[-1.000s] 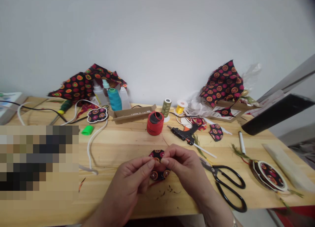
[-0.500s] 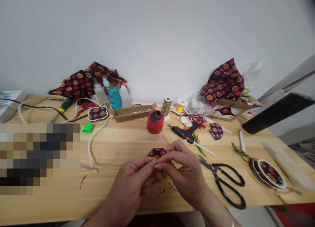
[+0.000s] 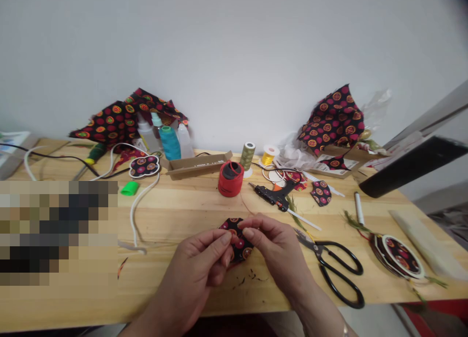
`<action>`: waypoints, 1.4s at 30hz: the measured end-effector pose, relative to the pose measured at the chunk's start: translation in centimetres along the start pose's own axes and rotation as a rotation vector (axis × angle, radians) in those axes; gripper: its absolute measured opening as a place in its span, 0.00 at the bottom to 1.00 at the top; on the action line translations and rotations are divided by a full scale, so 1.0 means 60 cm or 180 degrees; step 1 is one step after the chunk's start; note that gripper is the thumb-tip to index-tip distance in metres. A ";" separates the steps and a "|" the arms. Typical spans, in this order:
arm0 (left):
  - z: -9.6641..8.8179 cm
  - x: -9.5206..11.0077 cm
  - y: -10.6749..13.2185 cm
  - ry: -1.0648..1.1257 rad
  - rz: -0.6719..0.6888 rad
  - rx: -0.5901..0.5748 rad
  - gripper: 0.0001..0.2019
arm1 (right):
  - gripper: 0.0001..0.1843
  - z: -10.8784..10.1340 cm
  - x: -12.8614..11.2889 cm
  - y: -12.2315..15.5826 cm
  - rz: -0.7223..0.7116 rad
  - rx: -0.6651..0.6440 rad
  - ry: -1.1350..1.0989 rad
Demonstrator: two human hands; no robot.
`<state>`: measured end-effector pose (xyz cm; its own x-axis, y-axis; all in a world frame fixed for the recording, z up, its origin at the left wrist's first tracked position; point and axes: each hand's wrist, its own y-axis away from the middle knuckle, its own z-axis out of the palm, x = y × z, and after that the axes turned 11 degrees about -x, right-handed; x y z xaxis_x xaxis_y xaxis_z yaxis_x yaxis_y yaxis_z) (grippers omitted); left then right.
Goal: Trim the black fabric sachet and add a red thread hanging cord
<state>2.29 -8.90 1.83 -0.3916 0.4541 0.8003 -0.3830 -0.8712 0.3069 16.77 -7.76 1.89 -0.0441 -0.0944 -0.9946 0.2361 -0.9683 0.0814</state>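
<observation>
Both hands meet over the front middle of the wooden table, pinching a small black fabric piece [image 3: 240, 244] printed with red and orange circles. My left hand [image 3: 199, 261] grips its left edge between thumb and fingers. My right hand [image 3: 274, 247] pinches its upper right side. The fingers hide part of the piece, including its lower edge. A thin reddish thread [image 3: 246, 206] runs up from near my fingers toward a red spool [image 3: 230, 179].
Black-handled scissors [image 3: 331, 271] lie right of my hands, beside a glue gun [image 3: 274, 196] and a round fabric-covered disc [image 3: 397, 256]. Thread cones, bottles, fabric scraps and white cord [image 3: 136, 215] stand farther back and left. A pixelated patch covers the left front.
The fabric piece has turned in my fingers and shows more of its printed face than half a second ago. My hands have shifted their grip slightly.
</observation>
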 end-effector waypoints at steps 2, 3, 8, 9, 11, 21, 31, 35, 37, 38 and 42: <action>-0.002 -0.002 0.000 -0.0017 -0.0016 -0.0029 0.09 | 0.05 0.003 0.001 0.001 0.0063 -0.0079 -0.0291; -0.002 -0.003 -0.001 -0.0027 -0.0015 -0.0038 0.09 | 0.06 0.005 0.001 0.001 0.0077 -0.0094 -0.0369; -0.008 -0.007 -0.003 -0.0079 -0.0060 -0.0121 0.09 | 0.03 0.004 0.004 -0.003 -0.0239 -0.0019 0.0079; -0.009 -0.008 -0.003 -0.0100 -0.0077 -0.0150 0.10 | 0.04 0.003 0.005 -0.003 -0.0358 -0.0009 0.0281; -0.010 -0.010 -0.003 -0.0144 -0.0095 -0.0187 0.10 | 0.06 0.000 0.005 -0.003 -0.0607 -0.0023 0.0682; -0.011 -0.011 -0.005 -0.0501 -0.0107 -0.0228 0.12 | 0.07 -0.005 0.000 0.000 -0.0717 -0.0186 0.1188; -0.013 -0.012 -0.002 -0.0829 -0.0131 -0.0296 0.15 | 0.05 -0.015 0.002 -0.010 -0.0124 -0.0698 0.0201; -0.014 -0.011 -0.002 -0.0909 -0.0245 -0.0253 0.14 | 0.05 -0.021 0.001 -0.012 0.0050 -0.0958 -0.0229; -0.015 -0.010 -0.002 -0.0943 -0.0286 -0.0270 0.14 | 0.04 -0.023 0.003 -0.013 0.0126 -0.1120 -0.0461; -0.015 -0.010 -0.002 -0.0962 -0.0296 -0.0284 0.14 | 0.04 -0.024 0.004 -0.013 0.0132 -0.1154 -0.0509; -0.016 -0.009 -0.004 -0.0943 -0.0324 -0.0342 0.13 | 0.02 -0.026 0.006 -0.015 0.0113 -0.1068 -0.0456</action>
<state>1.81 -8.75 0.85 -0.0925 0.4502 0.8881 -0.4999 -0.7924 0.3496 18.04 -6.58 1.36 -0.1602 -0.1811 -0.9703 0.5441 -0.8364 0.0663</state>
